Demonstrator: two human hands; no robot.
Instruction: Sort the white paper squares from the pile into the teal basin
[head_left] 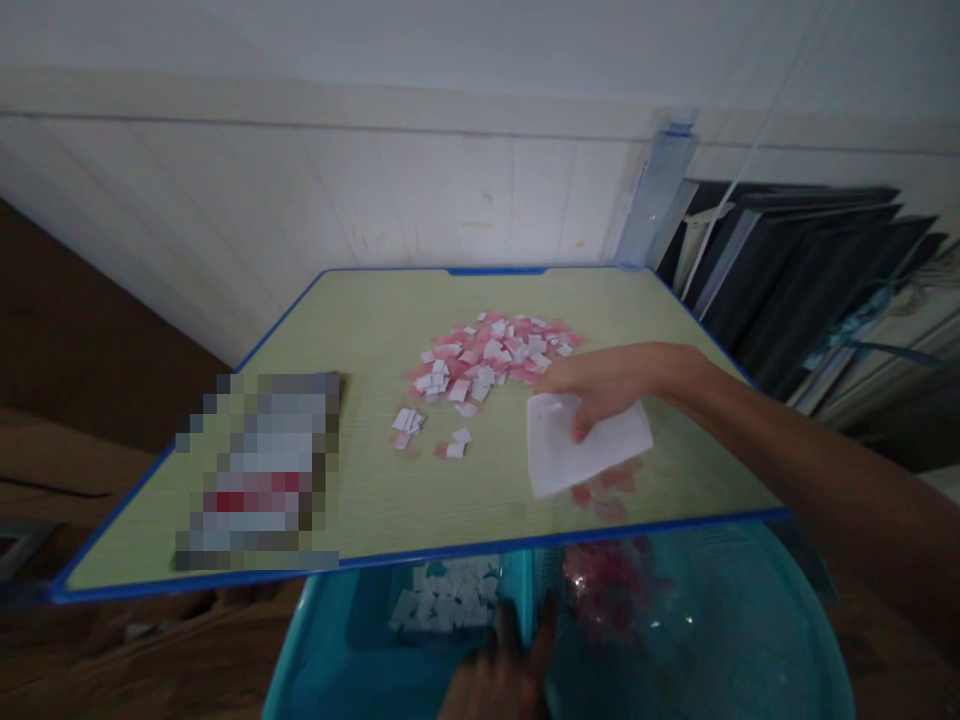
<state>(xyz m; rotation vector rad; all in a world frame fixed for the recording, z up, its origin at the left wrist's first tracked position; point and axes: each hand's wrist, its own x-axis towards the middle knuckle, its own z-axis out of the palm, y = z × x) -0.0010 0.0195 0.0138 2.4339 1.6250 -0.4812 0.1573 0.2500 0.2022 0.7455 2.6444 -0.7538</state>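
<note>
My right hand [600, 385] is closed on a white sheet [589, 445], with the thumb on top, above the right part of the table. Whether the sheet is paper or a flat bag I cannot tell. Beside the fingers lies a pile of small white squares and pink pieces [491, 355]. Two smaller groups, white squares [407, 424] and a pair [456, 445], lie nearer me. Below the table edge, my left hand [499, 670] reaches into a teal tub [806, 640], fingers stretched and apart, near white squares [446, 595].
A green tabletop [367, 330] with a blue rim stands against a white wall. A blurred-out object [262, 470] lies at its left. Pink pieces [607, 490] lie near its front edge, and a reddish clear plastic bundle [607, 585] in the tub. Dark folders [802, 260] and a clear bottle [660, 190] stand right.
</note>
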